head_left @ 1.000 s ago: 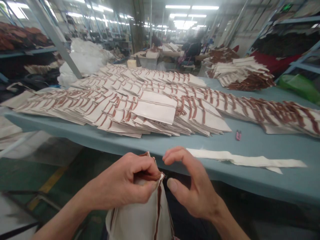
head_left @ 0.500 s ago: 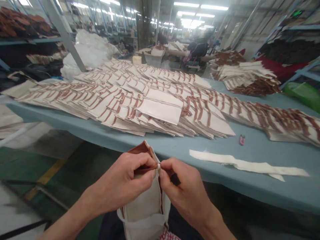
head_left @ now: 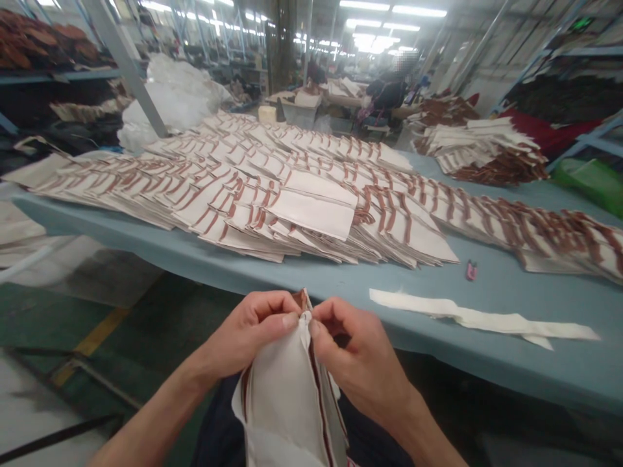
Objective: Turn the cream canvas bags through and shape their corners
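Note:
Below the near edge of the blue table (head_left: 491, 299) I hold a cream cloth bag with brown trim (head_left: 287, 395) over my lap. My left hand (head_left: 248, 331) is closed, pinching the bag's top edge from the left. My right hand (head_left: 355, 357) is closed too, pinching the same top edge from the right, fingertips almost touching those of the left. The bag hangs down between my forearms. A small brown tip of the bag pokes up between the two hands.
Long overlapping rows of cream bags with brown straps (head_left: 302, 194) cover the table. A loose cream fabric strip (head_left: 481, 319) and small pink snips (head_left: 470, 270) lie at the near right. Another stack (head_left: 487, 152) sits at the back right; a person (head_left: 384, 94) works far behind.
My right hand, open a second ago, closed onto the bag's top edge beside the left. The brown flap has dropped lower and the bag has turned slightly in my hands.

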Demonstrator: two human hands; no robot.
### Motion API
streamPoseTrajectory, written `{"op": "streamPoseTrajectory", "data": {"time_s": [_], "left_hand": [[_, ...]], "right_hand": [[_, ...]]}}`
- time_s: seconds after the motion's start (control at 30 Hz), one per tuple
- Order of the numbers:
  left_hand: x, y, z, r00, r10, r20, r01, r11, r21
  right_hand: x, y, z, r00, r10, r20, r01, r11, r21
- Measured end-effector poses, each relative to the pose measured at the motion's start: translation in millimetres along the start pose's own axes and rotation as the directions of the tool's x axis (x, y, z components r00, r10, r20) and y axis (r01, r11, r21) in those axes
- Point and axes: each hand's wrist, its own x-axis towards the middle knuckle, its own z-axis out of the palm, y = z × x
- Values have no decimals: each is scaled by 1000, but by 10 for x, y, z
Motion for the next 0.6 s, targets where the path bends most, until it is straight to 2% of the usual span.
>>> {"op": "streamPoseTrajectory", "data": {"time_s": [0.07, 0.13, 0.23, 0.33, 0.43, 0.6], "left_hand": [[-3, 112, -12, 998, 60, 36, -67, 974, 218], [1, 217, -21, 991, 116, 67, -133, 900, 416], [25, 310, -33, 975, 170, 140, -220, 778, 589], [60, 337, -27, 964, 179, 195, -265, 687, 677], [84, 337, 18, 960, 179, 214, -279, 642, 715], [96, 277, 146, 967, 216, 138, -251, 681, 688]], "right_hand": [[-15, 6, -35, 995, -96, -6, 95, 991, -94], [-38, 14, -68, 983, -186, -5, 182, 967, -179], [-64, 32, -102, 969, -248, 15, 244, 936, -255], [-77, 65, -116, 970, -238, 39, 238, 920, -313], [-85, 119, -126, 973, -228, 35, 227, 918, -326], [-74, 258, -169, 990, -137, 23, 138, 987, -80]]}}
